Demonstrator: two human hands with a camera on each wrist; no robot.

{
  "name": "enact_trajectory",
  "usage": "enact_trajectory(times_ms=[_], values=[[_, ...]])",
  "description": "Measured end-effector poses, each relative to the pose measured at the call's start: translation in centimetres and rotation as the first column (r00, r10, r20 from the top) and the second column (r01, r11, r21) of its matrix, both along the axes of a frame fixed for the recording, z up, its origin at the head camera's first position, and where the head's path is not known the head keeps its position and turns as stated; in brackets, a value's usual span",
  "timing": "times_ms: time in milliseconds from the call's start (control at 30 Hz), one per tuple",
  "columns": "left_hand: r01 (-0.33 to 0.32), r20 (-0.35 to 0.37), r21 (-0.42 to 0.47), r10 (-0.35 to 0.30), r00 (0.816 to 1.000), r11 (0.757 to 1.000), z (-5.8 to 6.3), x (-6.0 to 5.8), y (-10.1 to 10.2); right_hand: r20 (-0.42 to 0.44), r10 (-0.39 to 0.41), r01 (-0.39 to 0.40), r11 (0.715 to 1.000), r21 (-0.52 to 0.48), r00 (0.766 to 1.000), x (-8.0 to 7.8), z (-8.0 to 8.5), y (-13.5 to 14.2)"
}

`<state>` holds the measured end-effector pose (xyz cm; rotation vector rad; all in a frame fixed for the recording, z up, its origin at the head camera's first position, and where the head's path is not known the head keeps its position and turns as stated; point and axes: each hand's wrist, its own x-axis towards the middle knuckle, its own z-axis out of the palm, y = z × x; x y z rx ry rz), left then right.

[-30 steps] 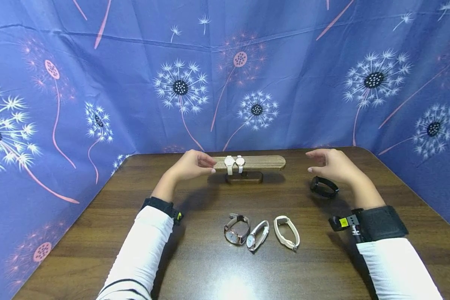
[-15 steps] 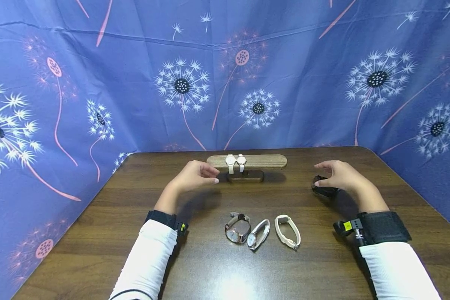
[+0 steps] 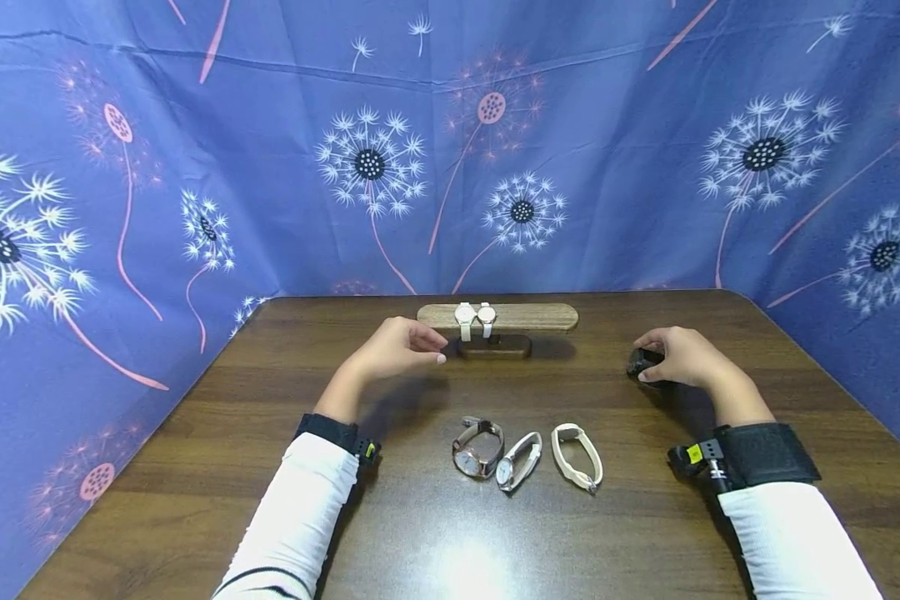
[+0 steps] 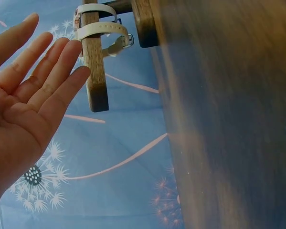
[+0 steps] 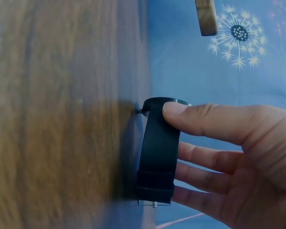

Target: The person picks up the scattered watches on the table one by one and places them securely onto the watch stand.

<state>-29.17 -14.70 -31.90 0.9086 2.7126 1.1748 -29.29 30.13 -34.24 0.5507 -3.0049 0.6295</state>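
My right hand (image 3: 686, 357) pinches a black wristwatch (image 5: 158, 148) on the right of the table; in the right wrist view the thumb lies on its strap and the fingers reach behind it. My left hand (image 3: 396, 348) holds nothing, its fingers loosely extended just in front of the left end of a wooden watch stand (image 3: 536, 316). Two light-strapped watches hang side by side on that bar: a cream one (image 4: 102, 29) and a white one (image 4: 97, 8).
Nearer on the table (image 3: 232, 467) lie a brown-strapped watch (image 3: 467, 461), a small white-strapped watch (image 3: 528, 450) and a cream-strapped watch (image 3: 587, 450), all buckled into loops. A blue dandelion-print cloth (image 3: 270, 167) hangs behind the table.
My right hand has come down onto the black watch and now grips it. My left hand has lowered slightly toward me, away from the stand's left end.
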Motion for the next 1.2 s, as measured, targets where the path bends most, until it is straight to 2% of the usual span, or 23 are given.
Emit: enact_trajectory(times_ms=[200, 333, 533, 733, 833, 967, 1100, 1200], values=[[-0.002, 0.015, 0.010, 0.002, 1.000, 1.000, 0.2, 0.3, 0.3, 0.010, -0.011, 0.011, 1.000, -0.010, 1.000, 0.0, 0.1, -0.3], [0.003, 0.005, 0.015, -0.003, 1.000, 1.000, 0.3, 0.4, 0.3, -0.005, -0.005, 0.004, 0.998, -0.058, 1.000, 0.0, 0.3, -0.7], [0.028, -0.043, 0.019, -0.027, 0.999, 0.999, 0.7, 0.5, 0.7, -0.103, 0.040, -0.057, 0.984, -0.167, 0.994, 0.5, 1.6, -2.4], [0.056, -0.102, 0.050, -0.051, 0.993, 0.997, 1.0, 1.1, 1.8, -0.184, 0.093, -0.138, 0.959, -0.247, 0.978, 1.9, 3.5, -4.9], [0.074, -0.174, 0.097, -0.056, 0.983, 0.993, 1.4, 1.8, 2.8, -0.224, 0.134, -0.199, 0.934, -0.297, 0.965, 2.9, 4.3, -6.6], [0.142, -0.291, 0.206, -0.078, 0.954, 0.968, 2.4, 3.0, 4.4, -0.305, 0.190, -0.298, 0.884, -0.361, 0.933, 4.1, 5.5, -9.0], [0.212, -0.372, 0.294, -0.093, 0.924, 0.932, 3.5, 4.0, 6.3, -0.343, 0.234, -0.377, 0.810, -0.449, 0.910, 5.0, 6.6, -11.1], [0.246, -0.392, 0.340, -0.101, 0.915, 0.908, 4.0, 4.4, 7.5, -0.357, 0.270, -0.428, 0.747, -0.508, 0.894, 5.6, 7.2, -12.3]])
